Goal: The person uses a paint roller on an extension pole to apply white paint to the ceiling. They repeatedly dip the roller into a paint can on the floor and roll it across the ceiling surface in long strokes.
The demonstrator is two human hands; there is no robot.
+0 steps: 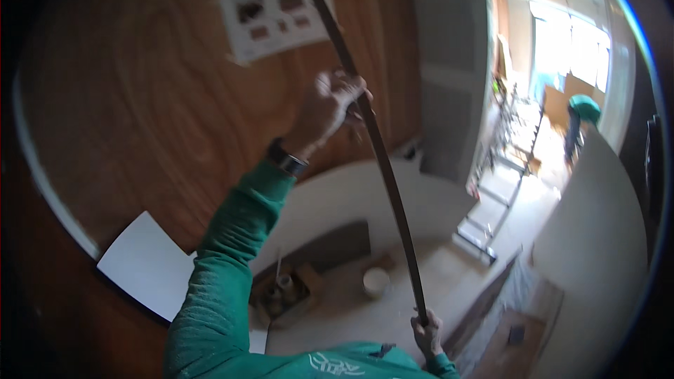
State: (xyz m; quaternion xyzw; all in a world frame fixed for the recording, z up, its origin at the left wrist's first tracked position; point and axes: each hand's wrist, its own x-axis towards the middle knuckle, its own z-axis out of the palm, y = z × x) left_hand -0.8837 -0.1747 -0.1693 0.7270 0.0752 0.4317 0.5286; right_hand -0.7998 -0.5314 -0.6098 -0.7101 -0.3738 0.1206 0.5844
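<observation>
A long, narrow dark brown strip point(385, 161) slants across my view, its upper end passing in front of a wood-grained panel point(161, 91). My left hand point(326, 105), raised and with a dark watch on the wrist, closes its fingers round the upper part of the strip. Low down near my body, my right hand point(428, 337) grips the lower end. Behind the upper stretch, a white sheet point(274, 49) with printed pictures is fixed to the panel. What the strip is made of, I cannot tell.
An open cardboard box point(305, 288) with rolls stands below, near a whitish bucket point(376, 281). A white board point(149, 267) is at the left. A ladder point(516, 193) lies along the right passage, where another person point(583, 116) in green bends over farther off.
</observation>
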